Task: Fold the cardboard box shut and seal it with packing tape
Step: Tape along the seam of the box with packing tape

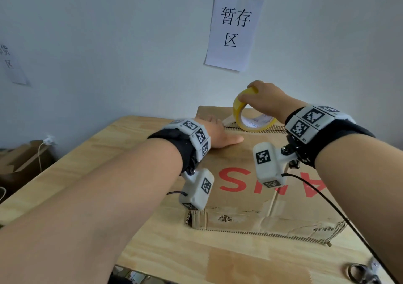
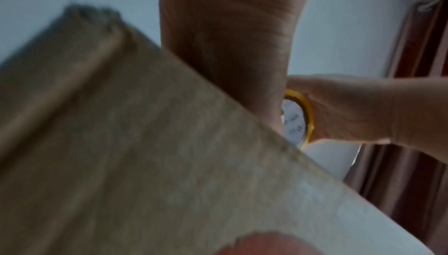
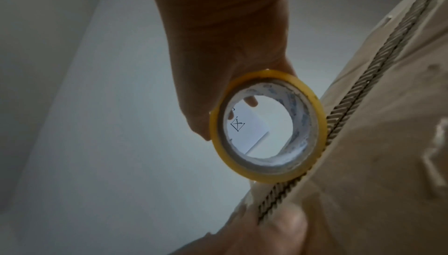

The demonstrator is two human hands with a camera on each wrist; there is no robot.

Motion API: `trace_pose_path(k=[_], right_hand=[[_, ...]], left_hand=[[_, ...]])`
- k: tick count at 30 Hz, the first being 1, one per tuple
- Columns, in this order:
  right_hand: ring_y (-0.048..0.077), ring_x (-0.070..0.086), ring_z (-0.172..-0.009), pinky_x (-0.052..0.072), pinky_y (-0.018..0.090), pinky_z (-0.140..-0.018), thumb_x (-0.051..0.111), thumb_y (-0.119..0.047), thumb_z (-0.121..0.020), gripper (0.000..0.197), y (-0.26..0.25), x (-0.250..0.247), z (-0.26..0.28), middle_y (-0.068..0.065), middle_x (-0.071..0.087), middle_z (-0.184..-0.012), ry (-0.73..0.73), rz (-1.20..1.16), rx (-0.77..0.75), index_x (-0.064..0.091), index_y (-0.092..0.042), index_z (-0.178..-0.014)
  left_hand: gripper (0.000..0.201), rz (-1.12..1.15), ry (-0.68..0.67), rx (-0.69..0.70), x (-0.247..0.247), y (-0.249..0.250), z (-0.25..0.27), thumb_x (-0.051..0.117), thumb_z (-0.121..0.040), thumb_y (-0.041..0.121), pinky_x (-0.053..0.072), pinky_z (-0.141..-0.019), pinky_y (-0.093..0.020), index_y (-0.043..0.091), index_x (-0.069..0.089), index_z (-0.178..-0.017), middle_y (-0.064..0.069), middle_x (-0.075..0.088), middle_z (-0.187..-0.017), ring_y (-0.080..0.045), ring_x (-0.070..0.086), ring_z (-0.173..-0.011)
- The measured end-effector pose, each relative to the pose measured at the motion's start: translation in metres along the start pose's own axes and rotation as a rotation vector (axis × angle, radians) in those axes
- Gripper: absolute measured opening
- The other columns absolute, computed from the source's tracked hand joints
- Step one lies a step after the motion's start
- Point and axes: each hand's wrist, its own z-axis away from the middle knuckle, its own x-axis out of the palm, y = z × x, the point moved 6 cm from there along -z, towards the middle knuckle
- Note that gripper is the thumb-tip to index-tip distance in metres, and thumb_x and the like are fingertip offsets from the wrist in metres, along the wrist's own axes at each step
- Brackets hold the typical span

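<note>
A brown cardboard box with red lettering lies on the wooden table, its top flaps folded down and meeting in a seam. My left hand lies flat on the flaps at the seam's left end, fingers straight, pressing a pulled-out strip of tape. My right hand grips the top of a yellow roll of packing tape, which stands on edge on the seam. The roll and the fingers over its rim show in the right wrist view, and the roll also shows in the left wrist view.
Scissors lie at the table's near right corner. A white paper sign hangs on the wall behind the box. Another cardboard box with a charger cable sits on the floor at left. A black cable trails from my right wrist.
</note>
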Motion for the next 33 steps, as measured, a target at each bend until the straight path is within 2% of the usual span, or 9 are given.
trace_pose_path(k=[5,8,14,16,18,20,26,30,33], right_hand=[[0.027,0.056,-0.093,0.045,0.035,-0.071,0.054,-0.045,-0.085,0.049,0.001,0.001,-0.001,0.008,0.054,-0.111,0.024,0.045,0.007,0.05,-0.018,-0.125],[0.025,0.055,-0.087,0.039,0.032,-0.066,0.054,-0.043,-0.085,0.042,0.003,0.0,-0.003,0.006,0.056,-0.105,0.036,0.026,0.015,0.052,-0.017,-0.118],[0.025,0.055,-0.089,0.04,0.033,-0.067,0.055,-0.044,-0.084,0.047,0.007,0.001,-0.006,0.006,0.056,-0.105,0.064,0.008,0.006,0.051,-0.016,-0.122],[0.025,0.056,-0.09,0.041,0.033,-0.068,0.057,-0.045,-0.084,0.048,0.012,0.002,-0.005,0.007,0.056,-0.106,0.082,-0.018,-0.005,0.052,-0.017,-0.122],[0.025,0.056,-0.091,0.042,0.033,-0.069,0.058,-0.044,-0.084,0.045,0.016,0.001,-0.004,0.006,0.056,-0.106,0.103,-0.04,-0.01,0.053,-0.017,-0.12],[0.026,0.056,-0.093,0.043,0.033,-0.07,0.058,-0.045,-0.084,0.047,0.018,0.001,-0.003,0.006,0.055,-0.108,0.105,-0.037,-0.013,0.052,-0.018,-0.121],[0.025,0.055,-0.092,0.041,0.033,-0.07,0.055,-0.047,-0.086,0.051,0.02,0.0,-0.006,0.007,0.055,-0.111,0.086,-0.025,-0.016,0.05,-0.017,-0.126],[0.023,0.054,-0.091,0.041,0.032,-0.07,0.055,-0.048,-0.086,0.052,0.018,-0.002,-0.007,0.005,0.055,-0.109,0.07,-0.02,-0.021,0.049,-0.016,-0.127],[0.024,0.055,-0.092,0.044,0.034,-0.072,0.056,-0.051,-0.085,0.055,0.016,-0.001,-0.007,0.004,0.055,-0.109,0.065,0.012,-0.025,0.048,-0.018,-0.128]], left_hand=[[0.076,0.086,0.002,0.121,0.001,-0.013,0.009,0.012,-0.095,0.062,-0.003,-0.117,-0.047,0.013,0.007,-0.152,-0.004,0.001,-0.16,-0.018,0.006,-0.147],[0.059,0.059,0.037,0.16,-0.002,-0.036,0.017,0.01,-0.1,0.049,-0.008,-0.115,-0.052,0.017,0.025,-0.148,0.001,0.016,-0.159,-0.014,0.015,-0.145],[0.053,0.011,0.071,0.149,-0.004,-0.056,0.013,0.011,-0.102,0.035,-0.015,-0.115,-0.048,0.021,0.046,-0.139,0.004,0.029,-0.154,-0.014,0.006,-0.147],[0.054,0.019,0.093,0.14,-0.005,-0.045,0.007,0.015,-0.101,0.035,-0.005,-0.116,-0.047,0.014,0.061,-0.121,-0.006,0.049,-0.14,-0.019,0.026,-0.141],[0.051,0.065,0.142,0.137,-0.01,-0.024,0.002,0.021,-0.1,0.036,0.014,-0.113,-0.044,0.008,0.064,-0.097,-0.011,0.062,-0.11,-0.024,0.052,-0.11],[0.046,0.141,0.173,0.127,-0.015,-0.012,0.003,0.026,-0.1,0.036,0.031,-0.1,-0.039,0.008,0.057,-0.081,-0.008,0.058,-0.084,-0.022,0.052,-0.08],[0.043,0.244,0.199,0.121,-0.011,-0.061,0.007,0.026,-0.1,0.035,0.028,-0.099,-0.042,0.013,0.039,-0.066,-0.002,0.041,-0.063,-0.022,0.047,-0.068],[0.034,0.21,0.189,0.139,-0.013,-0.055,0.01,0.026,-0.1,0.034,0.019,-0.111,-0.043,0.018,0.05,-0.082,-0.006,0.057,-0.085,-0.025,0.056,-0.09],[0.037,0.241,0.213,0.189,-0.016,-0.032,0.006,0.033,-0.099,0.033,0.036,-0.093,-0.035,0.012,0.063,-0.104,-0.005,0.065,-0.107,-0.024,0.057,-0.098]])
